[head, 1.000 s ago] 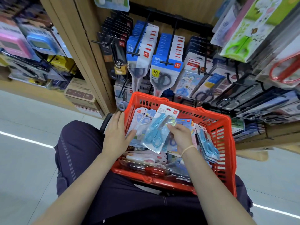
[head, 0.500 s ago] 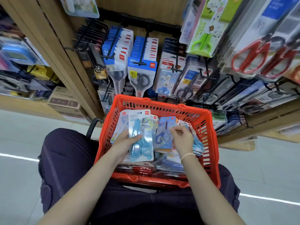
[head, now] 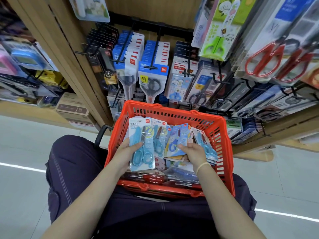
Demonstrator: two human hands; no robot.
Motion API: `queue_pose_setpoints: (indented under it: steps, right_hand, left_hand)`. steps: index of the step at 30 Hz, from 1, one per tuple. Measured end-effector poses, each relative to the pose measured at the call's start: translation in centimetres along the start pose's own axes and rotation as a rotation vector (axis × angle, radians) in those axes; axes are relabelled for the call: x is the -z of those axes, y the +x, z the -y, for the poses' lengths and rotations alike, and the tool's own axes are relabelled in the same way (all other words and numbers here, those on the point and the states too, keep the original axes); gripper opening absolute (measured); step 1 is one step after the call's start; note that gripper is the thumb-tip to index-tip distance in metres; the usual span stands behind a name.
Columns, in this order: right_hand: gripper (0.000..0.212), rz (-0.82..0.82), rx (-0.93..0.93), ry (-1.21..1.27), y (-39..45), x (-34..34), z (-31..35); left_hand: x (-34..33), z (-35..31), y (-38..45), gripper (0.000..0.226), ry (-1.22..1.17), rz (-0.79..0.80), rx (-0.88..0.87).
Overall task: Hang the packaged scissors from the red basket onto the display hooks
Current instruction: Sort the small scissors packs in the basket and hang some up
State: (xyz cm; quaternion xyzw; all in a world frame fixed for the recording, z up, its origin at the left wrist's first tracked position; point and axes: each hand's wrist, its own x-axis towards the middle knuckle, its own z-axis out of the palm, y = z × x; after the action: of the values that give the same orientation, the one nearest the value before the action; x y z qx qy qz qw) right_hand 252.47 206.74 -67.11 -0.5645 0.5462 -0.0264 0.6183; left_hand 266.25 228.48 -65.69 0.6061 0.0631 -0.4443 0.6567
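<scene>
Two hands are down in the red basket [head: 219, 135], which rests on my lap. My left hand [head: 125, 153] grips one pack of light blue scissors [head: 141, 144] by its left edge, thumb across the front, holding it upright at the near left of the basket. My right hand [head: 193, 152] pinches a second blue pack [head: 177, 140], which leans among the others in the middle. I count at least three more blue packs standing between and beside these, one at the far right [head: 205, 144], and many flat packs lie underneath, too jumbled to count. Beyond the basket, the display hooks [head: 156, 54] carry rows of hanging scissors; two red-handled pairs [head: 276, 61] hang at far right.
</scene>
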Motion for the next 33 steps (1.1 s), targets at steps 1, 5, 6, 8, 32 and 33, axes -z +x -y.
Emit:
queue_pose_setpoints:
  steps: [1, 5, 6, 8, 32, 33]
  right_hand:
    - [0.024, 0.042, -0.027, 0.071, -0.5, 0.4, 0.2]
    - [0.016, 0.22, -0.091, 0.267, -2.8, 1.2, 0.8]
    - [0.017, 0.266, -0.078, 0.278, -3.2, 1.3, 0.8]
    - [0.028, 0.336, -0.048, 0.294, -4.0, 1.2, 0.8]
    - [0.057, -0.144, 0.046, -0.28, 0.6, -1.9, 0.8]
    - [0.052, -0.153, 0.053, -0.287, 0.6, -2.3, 0.9]
  left_hand:
    - [-0.3, -0.2, 0.0, 0.035, 0.0, -0.006, 0.007]
    - [-1.1, -0.7, -0.1, 0.029, -0.025, -0.033, 0.006]
    - [-1.3, -0.9, -0.2, 0.026, -0.028, -0.035, -0.001]
    - [-1.5, -0.9, -0.3, 0.018, -0.019, -0.016, -0.019]
    - [-2.6, -0.1, 1.8, 0.047, 0.117, 0.079, -0.054]
    - [-2.5, -0.1, 1.8, 0.048, 0.116, 0.08, -0.052]
